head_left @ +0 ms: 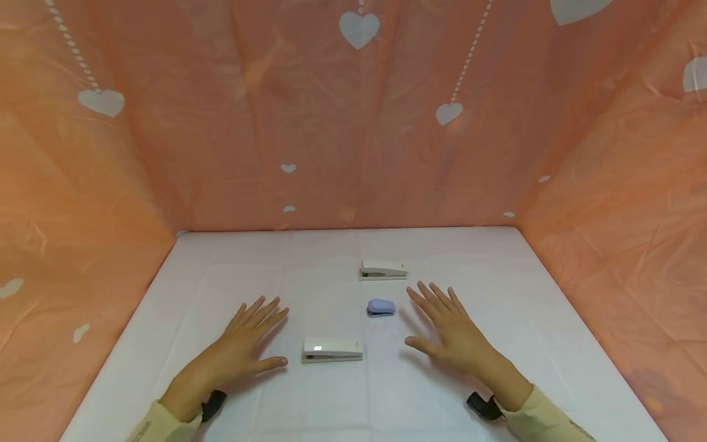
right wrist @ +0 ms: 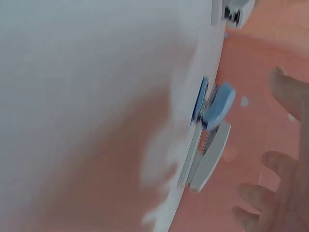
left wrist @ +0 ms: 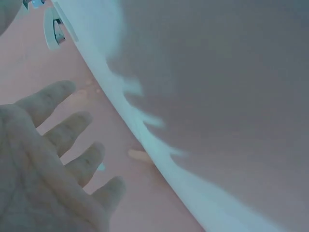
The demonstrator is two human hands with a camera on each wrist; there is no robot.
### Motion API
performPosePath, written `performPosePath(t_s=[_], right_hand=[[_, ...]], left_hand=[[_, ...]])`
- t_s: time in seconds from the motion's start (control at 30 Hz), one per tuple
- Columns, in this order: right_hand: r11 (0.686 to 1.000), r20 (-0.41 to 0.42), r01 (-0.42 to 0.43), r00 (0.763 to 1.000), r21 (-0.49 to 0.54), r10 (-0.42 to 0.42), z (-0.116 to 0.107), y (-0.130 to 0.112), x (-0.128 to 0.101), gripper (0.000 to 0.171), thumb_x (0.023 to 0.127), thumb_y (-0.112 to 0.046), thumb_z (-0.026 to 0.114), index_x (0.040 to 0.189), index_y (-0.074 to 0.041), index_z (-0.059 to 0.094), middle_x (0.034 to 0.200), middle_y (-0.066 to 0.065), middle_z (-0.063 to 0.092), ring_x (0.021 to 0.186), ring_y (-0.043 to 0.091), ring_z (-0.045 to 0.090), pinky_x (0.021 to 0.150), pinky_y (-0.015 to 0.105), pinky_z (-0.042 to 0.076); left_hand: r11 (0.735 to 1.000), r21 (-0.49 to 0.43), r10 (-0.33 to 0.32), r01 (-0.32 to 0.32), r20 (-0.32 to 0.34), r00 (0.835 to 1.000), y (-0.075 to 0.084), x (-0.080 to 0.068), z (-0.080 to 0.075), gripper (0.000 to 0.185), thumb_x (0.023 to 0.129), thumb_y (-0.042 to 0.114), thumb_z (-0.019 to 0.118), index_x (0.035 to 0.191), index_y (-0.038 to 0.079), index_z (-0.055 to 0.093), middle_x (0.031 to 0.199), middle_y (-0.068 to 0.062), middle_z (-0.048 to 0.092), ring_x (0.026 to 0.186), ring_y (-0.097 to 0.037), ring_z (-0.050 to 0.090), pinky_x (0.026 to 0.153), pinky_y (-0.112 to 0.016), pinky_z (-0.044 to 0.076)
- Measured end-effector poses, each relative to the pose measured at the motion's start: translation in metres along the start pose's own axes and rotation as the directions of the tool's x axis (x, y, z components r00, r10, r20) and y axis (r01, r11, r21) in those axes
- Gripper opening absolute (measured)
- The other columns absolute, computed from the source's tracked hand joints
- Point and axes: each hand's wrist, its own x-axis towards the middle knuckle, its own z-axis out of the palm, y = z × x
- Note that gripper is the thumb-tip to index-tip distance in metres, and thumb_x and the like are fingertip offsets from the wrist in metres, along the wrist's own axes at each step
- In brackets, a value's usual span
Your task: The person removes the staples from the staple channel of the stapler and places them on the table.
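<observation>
Three staplers lie on the white table. One white stapler (head_left: 332, 350) is nearest the front, between the hands. Farther back sits a small blue-purple stapler (head_left: 381, 307), and behind it a second white stapler (head_left: 383, 269). My left hand (head_left: 243, 344) hovers left of the front white stapler, fingers spread, holding nothing. To the right of the small stapler, my right hand (head_left: 455, 334) is also spread and empty above the table. In the right wrist view the small stapler (right wrist: 218, 106) and a white stapler (right wrist: 210, 157) appear beyond the fingers (right wrist: 277, 164).
White cloth covers the table (head_left: 221, 264). Orange sheets with pale hearts form a back wall (head_left: 320, 123) and side walls (head_left: 635, 245) around it. A dark camera band (head_left: 212, 405) sits on the left wrist, another (head_left: 484, 406) on the right.
</observation>
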Motion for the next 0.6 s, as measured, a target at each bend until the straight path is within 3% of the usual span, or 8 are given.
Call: performPosePath(t_s=[0.33,0.5,0.6], right_hand=[[0.983,-0.048,0.175,0.984,0.048,-0.173,0.015,-0.025,0.012,0.09,0.098,-0.064,0.069,0.168,-0.016,0.037,0.172,0.009,0.037,0.158,0.037,0.034,0.127,0.06,0.02],[0.962,-0.099,0.247,0.967,0.112,-0.237,0.02,-0.038,0.02,0.083,0.095,-0.049,0.082,0.16,-0.011,0.048,0.162,0.005,0.052,0.149,0.032,0.049,0.123,0.056,0.033],[0.95,-0.12,0.278,0.958,0.139,-0.262,0.023,-0.045,0.024,0.077,0.092,-0.041,0.086,0.154,-0.01,0.053,0.156,0.003,0.057,0.144,0.028,0.054,0.118,0.051,0.041]], left_hand=[[0.998,0.001,0.055,-0.055,0.024,0.998,0.007,0.009,0.006,0.09,0.091,0.055,0.08,0.159,0.006,0.049,0.168,-0.023,0.04,0.155,-0.052,0.03,0.123,-0.068,0.02],[0.996,0.033,0.085,-0.086,0.027,0.996,0.012,0.012,0.006,0.087,0.092,0.05,0.082,0.159,0.005,0.05,0.164,-0.022,0.046,0.151,-0.049,0.04,0.121,-0.064,0.03],[0.997,0.025,0.071,-0.073,0.05,0.996,0.014,0.014,0.006,0.087,0.093,0.049,0.083,0.16,0.007,0.048,0.164,-0.018,0.047,0.151,-0.046,0.042,0.12,-0.063,0.034]])
